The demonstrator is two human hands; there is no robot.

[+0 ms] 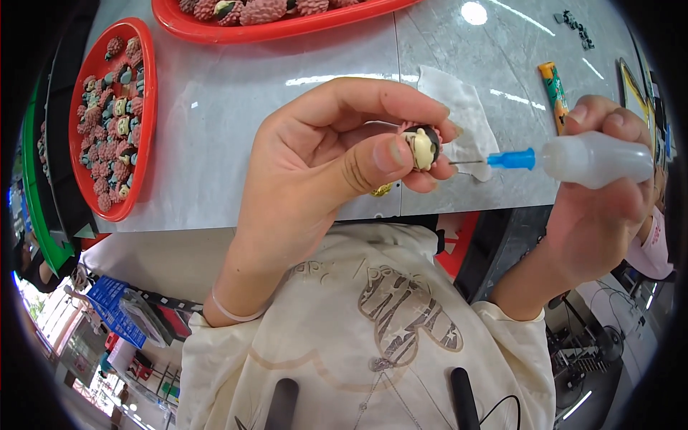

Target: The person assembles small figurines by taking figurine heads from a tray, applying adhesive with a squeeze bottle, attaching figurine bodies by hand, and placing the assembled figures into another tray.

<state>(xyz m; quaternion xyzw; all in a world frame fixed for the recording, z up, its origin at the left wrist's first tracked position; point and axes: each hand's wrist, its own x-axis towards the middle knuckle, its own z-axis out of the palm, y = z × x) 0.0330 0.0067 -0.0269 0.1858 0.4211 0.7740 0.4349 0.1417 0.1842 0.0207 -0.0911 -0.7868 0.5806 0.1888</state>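
Between the thumb and fingers of my left hand (308, 150) is a small figurine head (421, 147), cream-faced with dark and pink parts. My right hand (602, 193) grips a translucent white squeeze bottle (598, 159), fitted with a blue needle tip (512, 159). The thin metal needle points left, and its end is right by the figurine and my left fingertips. Whether it touches the figurine I cannot tell. Under my left fingers a small gold-coloured piece (382, 190) shows at the table edge, mostly hidden.
A red oval tray (149, 107) of similar small figurine pieces stands at the left; another red tray (287, 32) lies at the back. On the grey table (222, 143) are a white cloth (459, 100), an orange-and-green tube (553, 93) and several small dark pieces (575, 30).
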